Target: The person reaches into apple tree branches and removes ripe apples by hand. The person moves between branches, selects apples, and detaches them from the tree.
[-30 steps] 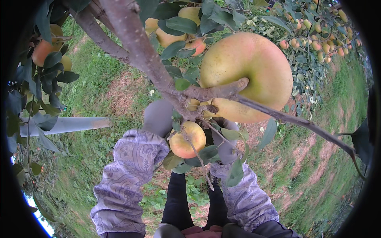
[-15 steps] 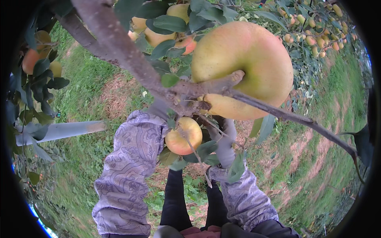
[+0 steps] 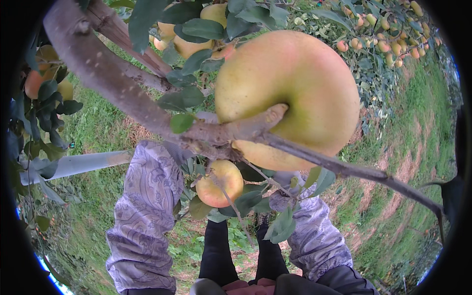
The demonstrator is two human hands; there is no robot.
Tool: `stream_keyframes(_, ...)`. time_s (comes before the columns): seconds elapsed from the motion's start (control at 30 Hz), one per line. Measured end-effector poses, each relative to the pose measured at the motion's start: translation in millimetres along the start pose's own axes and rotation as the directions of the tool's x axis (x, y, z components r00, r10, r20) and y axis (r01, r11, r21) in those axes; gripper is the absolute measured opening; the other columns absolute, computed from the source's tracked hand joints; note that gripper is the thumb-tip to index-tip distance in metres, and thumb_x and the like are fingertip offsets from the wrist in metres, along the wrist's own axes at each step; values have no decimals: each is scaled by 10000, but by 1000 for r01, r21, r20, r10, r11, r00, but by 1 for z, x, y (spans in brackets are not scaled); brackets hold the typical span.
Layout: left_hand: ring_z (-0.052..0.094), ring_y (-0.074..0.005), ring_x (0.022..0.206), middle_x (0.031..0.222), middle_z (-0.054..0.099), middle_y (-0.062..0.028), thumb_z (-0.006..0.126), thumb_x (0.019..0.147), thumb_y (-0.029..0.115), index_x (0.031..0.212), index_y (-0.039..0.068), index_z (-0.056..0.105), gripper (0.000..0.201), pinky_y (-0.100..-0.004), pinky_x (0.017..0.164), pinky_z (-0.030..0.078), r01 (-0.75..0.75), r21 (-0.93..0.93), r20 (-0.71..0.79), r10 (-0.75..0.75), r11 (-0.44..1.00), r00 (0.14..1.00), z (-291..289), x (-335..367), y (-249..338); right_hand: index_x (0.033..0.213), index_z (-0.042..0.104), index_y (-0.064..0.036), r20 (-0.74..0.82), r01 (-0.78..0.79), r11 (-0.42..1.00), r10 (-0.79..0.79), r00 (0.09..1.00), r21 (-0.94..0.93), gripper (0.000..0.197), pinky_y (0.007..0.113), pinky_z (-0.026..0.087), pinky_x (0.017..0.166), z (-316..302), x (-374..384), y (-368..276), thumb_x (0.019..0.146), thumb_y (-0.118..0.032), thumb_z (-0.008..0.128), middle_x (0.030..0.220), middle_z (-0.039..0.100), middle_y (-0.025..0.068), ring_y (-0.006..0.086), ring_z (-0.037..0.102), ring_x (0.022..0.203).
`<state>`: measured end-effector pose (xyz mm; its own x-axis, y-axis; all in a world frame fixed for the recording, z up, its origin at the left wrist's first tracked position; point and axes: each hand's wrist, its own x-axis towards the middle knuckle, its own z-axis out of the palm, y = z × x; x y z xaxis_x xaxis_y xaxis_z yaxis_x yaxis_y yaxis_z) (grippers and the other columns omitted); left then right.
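Note:
A large yellow-green apple (image 3: 305, 88) with a pink blush hangs close in front, its stem hollow against a stubby branch spur (image 3: 268, 118). Below the branch, a smaller yellow apple (image 3: 221, 184) hangs among leaves. My left hand (image 3: 179, 151), in a grey glove, reaches up behind the branch beside the smaller apple; the branch hides its fingers. Under the large apple, my right hand (image 3: 287, 178), also gloved in grey, is mostly covered by fruit and leaves. What either hand grips cannot be made out. Patterned lilac sleeves cover both forearms.
A thick branch (image 3: 113, 81) crosses from the upper left, and a thin twig (image 3: 364, 172) runs to the right. More apples (image 3: 194, 46) and leaves hang behind. A pale pole (image 3: 83, 164) juts in at left. Grass (image 3: 393, 206) covers the ground.
The branch and both apples have shifted left and slightly down in view, and the large apple looks bigger. My left forearm has moved left; my right hand has risen behind the large apple.

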<state>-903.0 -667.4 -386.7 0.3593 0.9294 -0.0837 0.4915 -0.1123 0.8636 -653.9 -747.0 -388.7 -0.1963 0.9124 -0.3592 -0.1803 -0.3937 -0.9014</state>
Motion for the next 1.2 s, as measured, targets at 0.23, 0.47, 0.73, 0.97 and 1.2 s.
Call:
stream_keyframes(0.23, 661, -181, 823, 944, 695, -63, 702, 891, 226, 1047, 65, 690, 225, -339, 717, 531, 8, -23, -24, -9, 1000, 1000, 4, -2, 0, 1320, 583, -16, -161, 309, 837, -417, 894, -452, 510, 365, 479, 1012, 23, -27, 14, 849, -86, 767, 1281, 629, 132, 232, 602, 1169)
stream_keyframes(0.47, 654, -164, 814, 903, 701, -51, 713, 880, 227, 1016, 55, 701, 220, -326, 711, 525, -4, -81, -30, 2, 997, 1000, 10, -4, 1, 1400, 509, 13, -174, 129, 974, -162, 971, -186, 533, 349, 514, 1004, 17, -25, 42, 904, -15, 702, 1305, 627, 143, 213, 634, 1149)
stream_keyframes(0.73, 647, -145, 803, 856, 706, -36, 726, 869, 229, 981, 43, 713, 217, -312, 705, 518, 66, -247, -1, -68, 967, 998, -5, -21, 6, 1396, 521, -6, -244, 239, 952, -282, 928, -192, 475, 354, 502, 1019, 37, -36, 22, 932, 47, 605, 1245, 640, 131, 231, 634, 1146)
stream_keyframes(0.97, 645, -95, 839, 902, 721, -3, 759, 861, 130, 983, 57, 724, 146, -312, 735, 528, -47, -446, 167, 135, 894, 977, -6, -8, 22, 1355, 533, 5, -235, 290, 955, -297, 925, -68, 505, 363, 529, 947, 54, -36, 16, 884, -29, 711, 1209, 661, 120, 217, 656, 1084)
stream_keyframes(1.2, 674, -155, 809, 858, 728, -20, 745, 874, 111, 932, 56, 749, 80, -337, 727, 546, 170, -607, 191, -64, 776, 979, 20, 1, 30, 1312, 551, 12, -364, 303, 946, -243, 899, 118, 472, 358, 554, 933, 59, -29, 21, 872, 37, 719, 1207, 668, 152, 233, 682, 1051)
